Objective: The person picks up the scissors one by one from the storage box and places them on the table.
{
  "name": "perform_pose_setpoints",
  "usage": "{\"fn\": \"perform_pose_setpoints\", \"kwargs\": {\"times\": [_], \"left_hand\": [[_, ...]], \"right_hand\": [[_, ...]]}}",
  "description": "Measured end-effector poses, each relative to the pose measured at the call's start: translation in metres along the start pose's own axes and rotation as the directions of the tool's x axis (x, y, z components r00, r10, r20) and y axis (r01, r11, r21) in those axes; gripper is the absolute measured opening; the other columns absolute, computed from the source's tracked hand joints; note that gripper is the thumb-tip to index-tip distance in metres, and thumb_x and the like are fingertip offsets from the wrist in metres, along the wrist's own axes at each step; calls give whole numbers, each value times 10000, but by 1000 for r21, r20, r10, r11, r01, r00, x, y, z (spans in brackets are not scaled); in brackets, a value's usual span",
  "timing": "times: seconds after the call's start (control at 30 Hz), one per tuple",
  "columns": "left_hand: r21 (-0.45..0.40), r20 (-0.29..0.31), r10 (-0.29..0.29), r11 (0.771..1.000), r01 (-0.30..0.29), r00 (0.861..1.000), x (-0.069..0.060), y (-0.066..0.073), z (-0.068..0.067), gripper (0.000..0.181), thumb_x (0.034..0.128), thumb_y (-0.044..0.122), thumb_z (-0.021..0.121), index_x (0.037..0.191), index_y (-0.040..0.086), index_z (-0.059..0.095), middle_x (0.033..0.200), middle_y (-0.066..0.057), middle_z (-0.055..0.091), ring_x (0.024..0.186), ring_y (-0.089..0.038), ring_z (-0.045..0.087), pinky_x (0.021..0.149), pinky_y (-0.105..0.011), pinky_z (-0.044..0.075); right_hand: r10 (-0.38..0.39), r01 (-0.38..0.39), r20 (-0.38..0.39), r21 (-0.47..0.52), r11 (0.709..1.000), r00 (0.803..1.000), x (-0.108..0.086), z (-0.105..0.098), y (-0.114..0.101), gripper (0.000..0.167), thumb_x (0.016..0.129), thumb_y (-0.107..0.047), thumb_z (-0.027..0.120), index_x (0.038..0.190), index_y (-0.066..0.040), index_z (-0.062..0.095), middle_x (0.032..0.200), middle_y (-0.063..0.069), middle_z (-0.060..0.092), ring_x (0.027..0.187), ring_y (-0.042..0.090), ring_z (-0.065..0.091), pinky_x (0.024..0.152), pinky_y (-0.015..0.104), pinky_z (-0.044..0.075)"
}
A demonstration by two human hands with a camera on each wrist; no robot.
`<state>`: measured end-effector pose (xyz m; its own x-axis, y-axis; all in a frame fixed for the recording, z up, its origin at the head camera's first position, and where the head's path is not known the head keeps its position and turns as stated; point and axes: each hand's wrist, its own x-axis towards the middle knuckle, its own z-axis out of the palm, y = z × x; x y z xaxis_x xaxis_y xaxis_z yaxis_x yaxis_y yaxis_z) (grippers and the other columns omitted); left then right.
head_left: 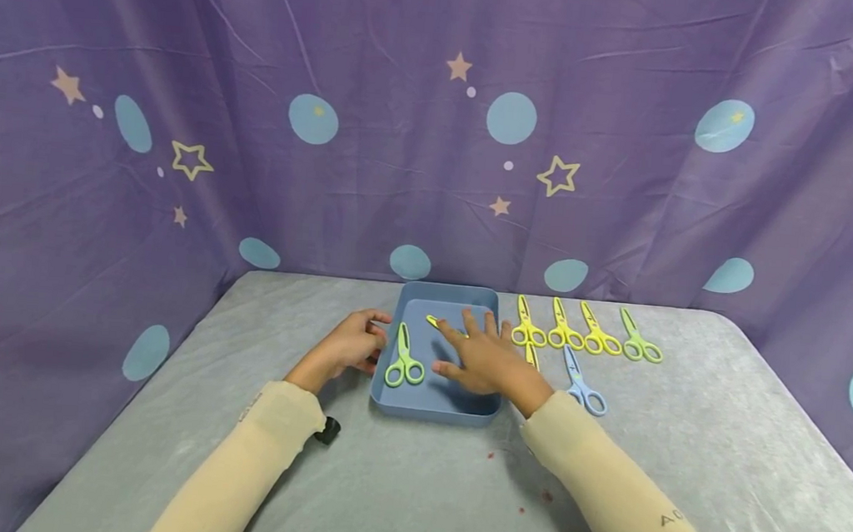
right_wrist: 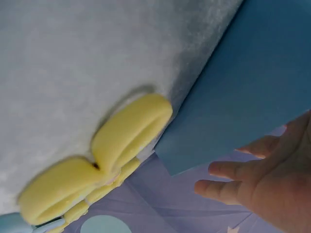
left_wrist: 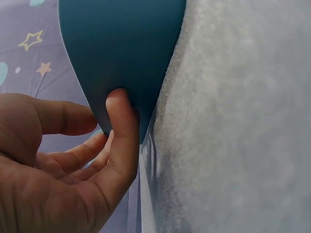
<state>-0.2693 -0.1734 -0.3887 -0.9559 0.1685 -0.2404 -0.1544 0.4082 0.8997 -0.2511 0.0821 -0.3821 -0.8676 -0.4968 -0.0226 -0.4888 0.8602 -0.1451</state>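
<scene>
A blue tray stands on the table. Inside it lie green scissors and, largely covered, yellow scissors. Against the tray's left outer wall rests my left hand; in the left wrist view one bent finger touches that wall. My right hand is over the tray's right half, fingers spread, above the yellow scissors. Whether it touches them cannot be seen. Just right of the tray, another pair of yellow scissors is partly hidden by my right forearm; its handles fill the right wrist view's foreground.
Along the back right of the table lie three yellow scissors in a row and green scissors beyond them. Blue scissors lie nearer, beside my right forearm. A purple curtain hangs behind the table.
</scene>
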Motion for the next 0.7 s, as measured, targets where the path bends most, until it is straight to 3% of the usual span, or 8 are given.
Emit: {"fn": "perform_pose_setpoints", "kwargs": {"times": [0.47, 0.7], "left_hand": [[-6, -11, 2, 1000, -2, 1000, 2, -1, 0, 469, 1000, 29, 513, 1465, 80, 480, 1155, -184, 570, 814, -257, 634, 627, -391, 588], [-5, -12, 7, 1000, -7, 1000, 1, 0, 0, 467, 1005, 29, 510, 1468, 77, 480, 1180, -197, 561, 829, -273, 637, 627, -393, 587]], "right_hand": [[-17, 10, 120, 59, 998, 993, 23, 10, -4, 800, 997, -676, 461, 1653, -300, 199, 1685, 214, 124, 1498, 563, 88, 1193, 695, 113], [1, -9, 181, 39, 999, 983, 29, 12, -6, 774, 1021, -680, 383, 1650, -254, 234, 1660, 259, 182, 1492, 550, 161, 1201, 650, 179]]}}
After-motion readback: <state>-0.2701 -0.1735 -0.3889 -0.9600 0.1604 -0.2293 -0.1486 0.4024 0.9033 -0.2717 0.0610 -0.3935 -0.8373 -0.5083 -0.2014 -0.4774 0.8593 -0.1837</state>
